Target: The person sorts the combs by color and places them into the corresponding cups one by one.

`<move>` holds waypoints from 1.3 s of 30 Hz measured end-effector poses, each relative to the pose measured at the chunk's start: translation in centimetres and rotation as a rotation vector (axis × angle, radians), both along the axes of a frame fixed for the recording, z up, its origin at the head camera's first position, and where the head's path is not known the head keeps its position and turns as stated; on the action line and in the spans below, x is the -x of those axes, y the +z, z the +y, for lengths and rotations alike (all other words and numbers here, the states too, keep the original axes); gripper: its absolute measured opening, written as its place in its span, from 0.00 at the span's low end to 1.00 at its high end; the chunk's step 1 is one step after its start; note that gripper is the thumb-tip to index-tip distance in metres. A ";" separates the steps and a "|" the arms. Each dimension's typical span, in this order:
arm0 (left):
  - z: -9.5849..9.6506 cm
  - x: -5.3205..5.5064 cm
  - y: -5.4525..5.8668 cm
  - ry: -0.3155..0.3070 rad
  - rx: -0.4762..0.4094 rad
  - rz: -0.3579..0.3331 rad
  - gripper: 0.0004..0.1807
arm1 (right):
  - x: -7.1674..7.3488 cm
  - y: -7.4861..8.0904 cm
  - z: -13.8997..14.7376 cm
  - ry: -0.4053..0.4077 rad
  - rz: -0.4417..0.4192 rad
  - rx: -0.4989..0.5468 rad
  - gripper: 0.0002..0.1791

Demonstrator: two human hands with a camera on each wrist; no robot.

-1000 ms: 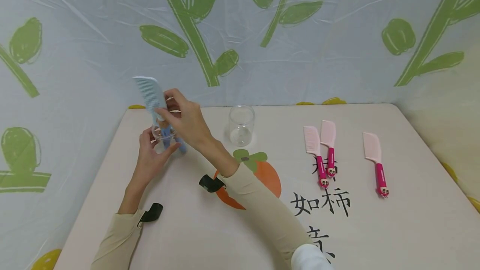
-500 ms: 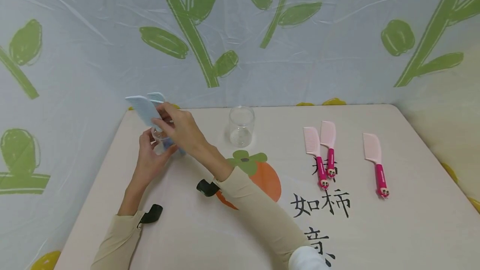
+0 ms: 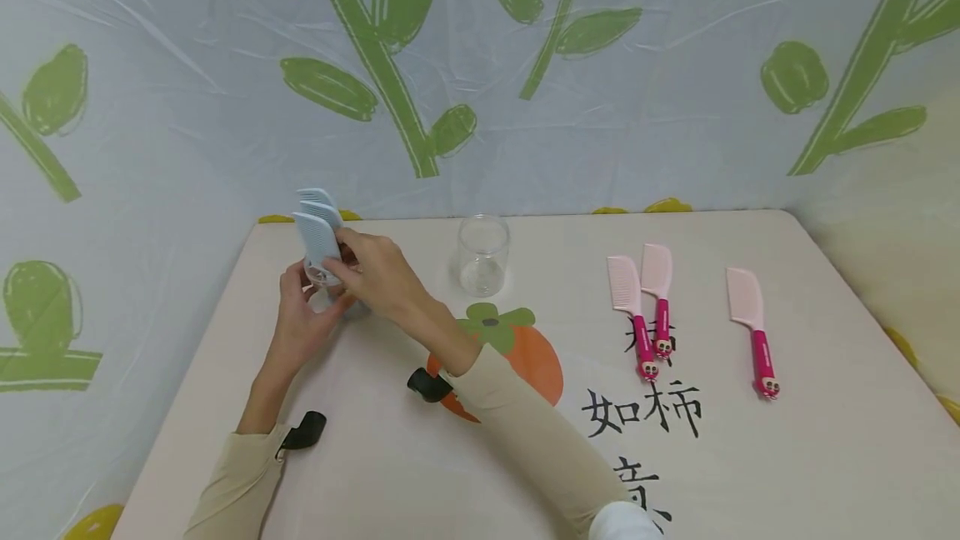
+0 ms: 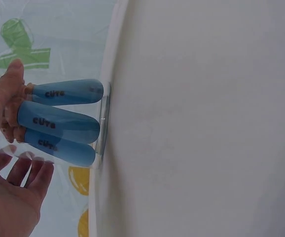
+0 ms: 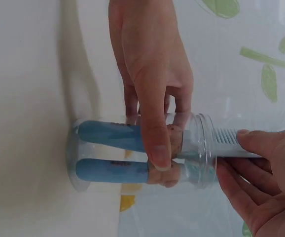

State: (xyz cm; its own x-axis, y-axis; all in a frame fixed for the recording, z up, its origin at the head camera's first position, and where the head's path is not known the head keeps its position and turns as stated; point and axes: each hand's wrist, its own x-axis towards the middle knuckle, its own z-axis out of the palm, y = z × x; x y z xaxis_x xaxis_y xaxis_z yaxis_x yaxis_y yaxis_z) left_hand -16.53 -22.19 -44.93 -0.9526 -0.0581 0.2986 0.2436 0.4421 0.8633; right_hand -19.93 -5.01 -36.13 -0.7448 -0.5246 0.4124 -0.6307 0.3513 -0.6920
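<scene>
Lower and more upright than 0.5 s ago, the pale-blue comb [image 3: 317,238] in the right hand [image 3: 384,275] stands beside 2 matching combs [image 3: 327,212] in the clear jar [image 3: 322,277], seen from the head, thumb and fingers pinching it while the left hand [image 3: 297,322] curls round the jar; I'd keep that brace firm and ease the pinch off without dragging its neighbours. Left-wrist view: 3 smooth, rounded blue handles [image 4: 58,122] reach nearly to the flat base. Right-wrist view: fine, ribbed teeth pinched just outside the cylinder's ridged rim [image 5: 206,175].
</scene>
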 end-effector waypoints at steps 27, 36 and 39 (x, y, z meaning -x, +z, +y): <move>0.9 -2.3 1.1 0.061 0.064 -0.098 0.49 | -1.2 -2.4 5.5 0.072 -0.018 0.061 0.13; 1.7 -4.8 1.9 0.142 0.055 -0.204 0.43 | -1.9 -2.3 7.6 0.041 0.007 0.088 0.11; 2.2 -5.4 2.2 0.144 0.058 -0.226 0.40 | -2.1 -2.3 8.3 0.033 0.016 0.096 0.10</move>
State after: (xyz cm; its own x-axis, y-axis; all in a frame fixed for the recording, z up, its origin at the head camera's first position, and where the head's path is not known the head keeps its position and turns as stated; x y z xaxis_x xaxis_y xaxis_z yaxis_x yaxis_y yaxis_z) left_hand -11.16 -20.01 -42.76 -0.9786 -0.1870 0.0862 -0.0214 0.5087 0.8607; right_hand -17.79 3.30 -38.45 -0.7204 -0.5066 0.4737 -0.6522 0.2626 -0.7111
